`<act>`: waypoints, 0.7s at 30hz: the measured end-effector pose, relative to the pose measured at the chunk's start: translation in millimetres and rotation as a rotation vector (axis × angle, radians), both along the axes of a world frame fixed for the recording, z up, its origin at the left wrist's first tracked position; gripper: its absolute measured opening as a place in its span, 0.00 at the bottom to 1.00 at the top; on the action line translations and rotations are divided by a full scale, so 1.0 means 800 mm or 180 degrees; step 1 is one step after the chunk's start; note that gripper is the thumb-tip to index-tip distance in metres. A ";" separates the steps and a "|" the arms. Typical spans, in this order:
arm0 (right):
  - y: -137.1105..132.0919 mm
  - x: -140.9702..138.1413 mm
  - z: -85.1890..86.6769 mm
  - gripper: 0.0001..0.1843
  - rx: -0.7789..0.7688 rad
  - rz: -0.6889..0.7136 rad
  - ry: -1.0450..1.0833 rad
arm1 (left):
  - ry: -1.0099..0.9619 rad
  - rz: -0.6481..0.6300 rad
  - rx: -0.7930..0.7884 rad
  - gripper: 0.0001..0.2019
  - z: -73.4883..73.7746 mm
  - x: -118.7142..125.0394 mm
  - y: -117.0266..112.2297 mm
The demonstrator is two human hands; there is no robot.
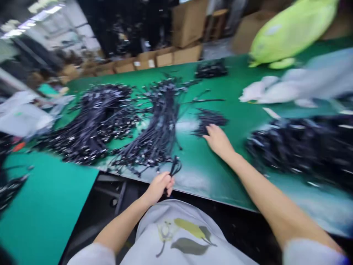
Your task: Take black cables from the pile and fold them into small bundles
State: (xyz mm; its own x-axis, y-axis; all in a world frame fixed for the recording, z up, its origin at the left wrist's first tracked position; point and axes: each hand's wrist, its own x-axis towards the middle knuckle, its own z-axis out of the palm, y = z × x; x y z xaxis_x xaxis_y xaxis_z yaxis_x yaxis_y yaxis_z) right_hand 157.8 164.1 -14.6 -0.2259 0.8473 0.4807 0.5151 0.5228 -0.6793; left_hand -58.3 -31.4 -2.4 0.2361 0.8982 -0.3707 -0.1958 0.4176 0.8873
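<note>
The person's left hand (159, 187) is gripping a small bunch of black cables (174, 168) just above the worktop's front edge, its fingers (167, 180) curling together around the strands. The right hand (219, 141) is reaching across the green worktop (220, 187), its fingers (211, 129) lying slightly apart and touching the lower end of a loose tuft of black cables (210, 119). Just left of that tuft, a long bundle of cables (162, 127) is lying across the worktop, its lower end near the left hand. Farther left, a larger heap of cables (93, 125) is spreading over the green surface, while a small clump of cables (211, 69) is sitting near the far edge. A blurred dark pile (300, 147) is taking up the right side, beyond the right hand. Past it, a whitish cloth (275, 90) and a lime-green bag (289, 33) are lying at the far right. Cardboard boxes (179, 55) are standing beyond the worktop, and a teal mat (41, 209) is lying at lower left.
</note>
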 end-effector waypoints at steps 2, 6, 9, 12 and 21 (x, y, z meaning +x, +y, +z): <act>0.013 0.040 -0.016 0.13 -0.0173 -0.0396 -0.0573 | -0.0042 -0.0013 -0.0126 0.24 0.000 0.008 -0.005; 0.035 0.056 -0.021 0.09 -0.0297 -0.0655 -0.1290 | -0.0093 0.0266 -0.0255 0.23 0.007 0.015 -0.015; 0.027 0.053 -0.012 0.12 -0.0253 -0.0709 -0.1465 | -0.0139 0.0447 -0.0245 0.22 0.015 0.011 -0.014; 0.011 0.060 -0.002 0.15 -0.0220 -0.0765 -0.1467 | -0.0142 0.0422 -0.0232 0.22 0.018 0.008 -0.009; -0.107 0.002 0.018 0.10 -0.1084 0.0020 0.0259 | -0.0466 0.0269 0.0122 0.26 0.032 0.043 0.025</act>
State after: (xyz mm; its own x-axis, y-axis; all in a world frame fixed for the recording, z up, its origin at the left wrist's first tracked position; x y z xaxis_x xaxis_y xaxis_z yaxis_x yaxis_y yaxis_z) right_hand 159.8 78.3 0.1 -0.2043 0.9608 0.1873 0.4496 0.2621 -0.8539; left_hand -23.9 -11.4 23.1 0.2083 0.9300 -0.3030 -0.3571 0.3607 0.8616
